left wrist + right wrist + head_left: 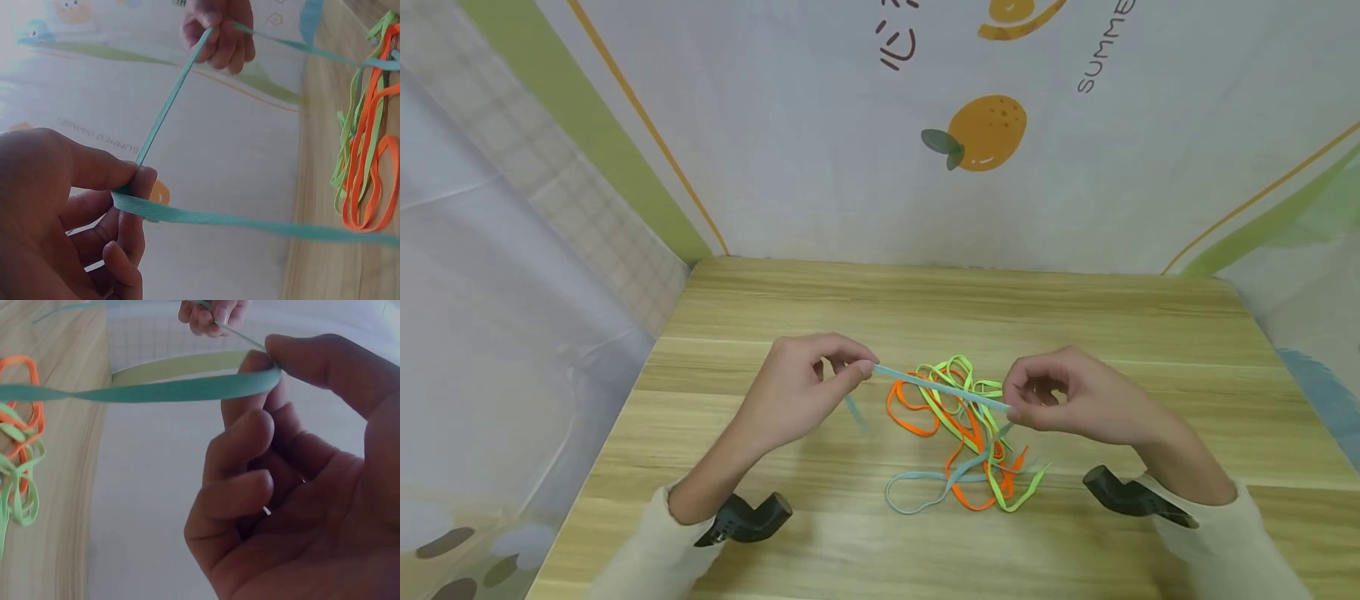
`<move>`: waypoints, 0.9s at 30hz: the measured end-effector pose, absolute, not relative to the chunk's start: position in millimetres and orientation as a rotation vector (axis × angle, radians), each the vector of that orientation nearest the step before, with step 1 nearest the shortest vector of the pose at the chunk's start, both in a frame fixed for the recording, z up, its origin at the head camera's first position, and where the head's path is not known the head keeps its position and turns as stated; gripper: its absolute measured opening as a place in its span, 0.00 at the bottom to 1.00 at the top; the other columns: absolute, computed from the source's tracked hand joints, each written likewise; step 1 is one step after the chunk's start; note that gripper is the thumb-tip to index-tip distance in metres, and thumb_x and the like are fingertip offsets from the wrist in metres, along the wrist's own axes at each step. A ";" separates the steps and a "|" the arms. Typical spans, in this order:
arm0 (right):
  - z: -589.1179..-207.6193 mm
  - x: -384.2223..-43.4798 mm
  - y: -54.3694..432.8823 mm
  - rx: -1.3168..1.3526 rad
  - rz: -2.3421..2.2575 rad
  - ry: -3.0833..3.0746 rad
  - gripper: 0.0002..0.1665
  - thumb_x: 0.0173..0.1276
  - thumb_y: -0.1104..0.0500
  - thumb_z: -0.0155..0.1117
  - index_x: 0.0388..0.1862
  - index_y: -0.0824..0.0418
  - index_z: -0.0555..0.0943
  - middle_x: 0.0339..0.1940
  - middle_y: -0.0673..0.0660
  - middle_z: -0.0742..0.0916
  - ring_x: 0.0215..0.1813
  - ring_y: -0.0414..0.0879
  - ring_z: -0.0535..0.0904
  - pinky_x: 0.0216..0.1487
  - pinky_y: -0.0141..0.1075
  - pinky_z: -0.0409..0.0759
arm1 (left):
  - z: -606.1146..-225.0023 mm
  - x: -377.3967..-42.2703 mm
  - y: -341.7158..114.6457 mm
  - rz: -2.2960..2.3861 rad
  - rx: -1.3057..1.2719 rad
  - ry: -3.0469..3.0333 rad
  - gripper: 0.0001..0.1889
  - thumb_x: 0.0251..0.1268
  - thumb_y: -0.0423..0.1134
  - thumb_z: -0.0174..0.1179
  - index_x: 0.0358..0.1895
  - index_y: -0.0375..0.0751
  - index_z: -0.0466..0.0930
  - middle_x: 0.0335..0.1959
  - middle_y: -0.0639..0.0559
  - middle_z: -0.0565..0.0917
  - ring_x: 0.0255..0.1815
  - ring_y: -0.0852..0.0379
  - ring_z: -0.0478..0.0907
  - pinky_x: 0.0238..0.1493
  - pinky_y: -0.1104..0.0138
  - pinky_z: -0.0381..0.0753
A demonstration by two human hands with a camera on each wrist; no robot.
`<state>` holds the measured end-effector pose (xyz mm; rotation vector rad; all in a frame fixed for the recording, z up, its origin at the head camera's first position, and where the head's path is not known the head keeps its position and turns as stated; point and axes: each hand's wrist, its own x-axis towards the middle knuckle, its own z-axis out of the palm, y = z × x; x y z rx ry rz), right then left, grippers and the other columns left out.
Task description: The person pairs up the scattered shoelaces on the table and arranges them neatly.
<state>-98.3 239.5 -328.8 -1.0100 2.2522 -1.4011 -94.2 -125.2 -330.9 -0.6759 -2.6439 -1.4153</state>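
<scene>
A flat light-blue shoelace (942,387) is stretched in a straight span between both hands above the table. My left hand (808,387) pinches it between thumb and index finger, and a loose end hangs below that hand. On the other side my right hand (1078,396) pinches the same lace with thumb and index finger. From there the lace runs down into a tangle on the table. Mixed in that tangle are an orange shoelace (912,431) and a yellow-green shoelace (1027,500). In the left wrist view the blue lace (250,225) folds over the index finger.
The wood-grain table (760,308) meets a white backdrop cloth (820,167) printed with oranges and lettering. Pale cloth (512,292) hangs along the left side. A black wrist camera (752,518) sits on the left sleeve, another black camera (1131,497) on the right.
</scene>
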 end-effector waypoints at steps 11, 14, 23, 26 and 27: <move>-332.7 -92.4 265.4 -0.989 -1.355 2.308 0.15 0.75 0.71 0.72 0.43 0.49 0.88 0.24 0.50 0.79 0.26 0.46 0.73 0.27 0.38 0.74 | -332.8 -103.3 -152.1 -1.389 -0.549 -2.683 0.05 0.75 0.35 0.74 0.45 0.50 0.95 0.35 0.63 0.90 0.25 0.54 0.75 0.29 0.65 0.73; -333.2 -90.0 274.5 -0.924 -1.345 2.347 0.15 0.76 0.71 0.72 0.43 0.49 0.88 0.28 0.50 0.84 0.29 0.45 0.77 0.30 0.37 0.77 | -336.0 -106.4 -159.2 -1.376 -0.540 -2.690 0.04 0.75 0.35 0.74 0.45 0.49 0.95 0.34 0.62 0.90 0.29 0.53 0.79 0.31 0.65 0.75; -335.6 -82.6 304.8 -0.792 -1.384 2.404 0.11 0.78 0.73 0.67 0.44 0.57 0.87 0.36 0.53 0.87 0.38 0.48 0.81 0.40 0.36 0.81 | -345.6 -112.9 -177.7 -1.302 -0.455 -2.726 0.05 0.78 0.37 0.72 0.48 0.45 0.95 0.39 0.58 0.93 0.36 0.54 0.82 0.41 0.65 0.80; -336.6 -80.7 315.3 -0.749 -1.390 2.426 0.11 0.79 0.73 0.66 0.44 0.57 0.87 0.38 0.53 0.87 0.39 0.49 0.81 0.42 0.36 0.81 | -348.0 -115.0 -183.4 -1.277 -0.433 -2.736 0.05 0.79 0.38 0.71 0.48 0.45 0.95 0.40 0.57 0.93 0.37 0.54 0.82 0.43 0.64 0.80; -336.8 -80.0 318.9 -0.731 -1.388 2.436 0.12 0.79 0.73 0.66 0.44 0.56 0.87 0.38 0.53 0.87 0.39 0.49 0.81 0.42 0.36 0.81 | -348.9 -115.9 -185.2 -1.274 -0.423 -2.740 0.05 0.79 0.38 0.71 0.48 0.45 0.95 0.40 0.57 0.93 0.38 0.54 0.83 0.44 0.64 0.80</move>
